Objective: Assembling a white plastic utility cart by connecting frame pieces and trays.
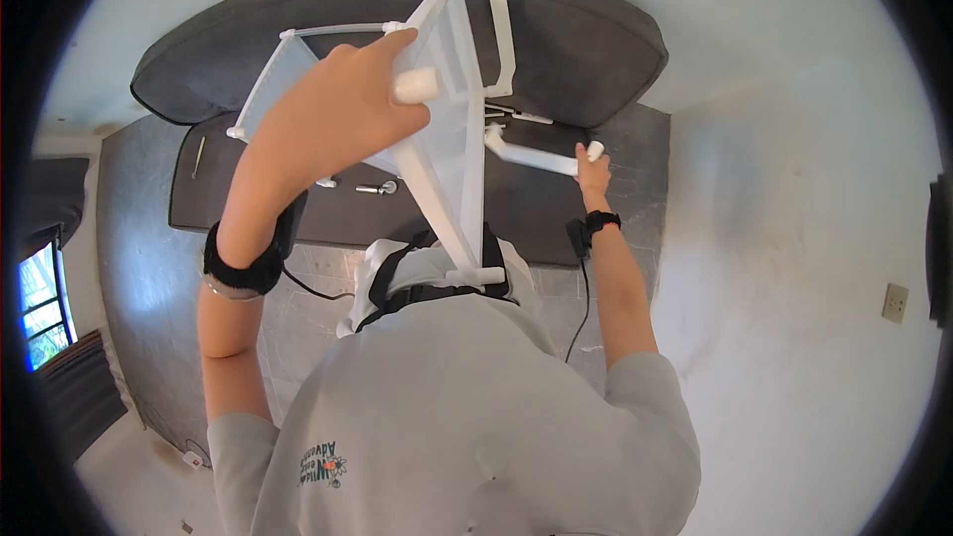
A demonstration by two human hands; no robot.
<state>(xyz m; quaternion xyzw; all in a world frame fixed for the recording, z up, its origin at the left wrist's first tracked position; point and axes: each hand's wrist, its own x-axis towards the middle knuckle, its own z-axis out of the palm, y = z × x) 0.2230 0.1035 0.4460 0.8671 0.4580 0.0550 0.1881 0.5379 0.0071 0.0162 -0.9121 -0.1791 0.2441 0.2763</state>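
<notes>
In front of me stands a tilted white frame with pale, see-through panels. My left hand is closed around its near upper bar, beside a white round tube end. The frame's lower end comes down close to my waist. A white bent bar shows at its upper right; whether it is joined to the frame I cannot tell. Out to the right, my right hand grips the end of a white angled bar, whose other end points toward the frame.
A dark grey sofa seat lies under the parts, with its backrest behind. On the seat are a caster wheel, a thin stick and several thin pieces. Black cables hang near both forearms. A pale wall rises at right.
</notes>
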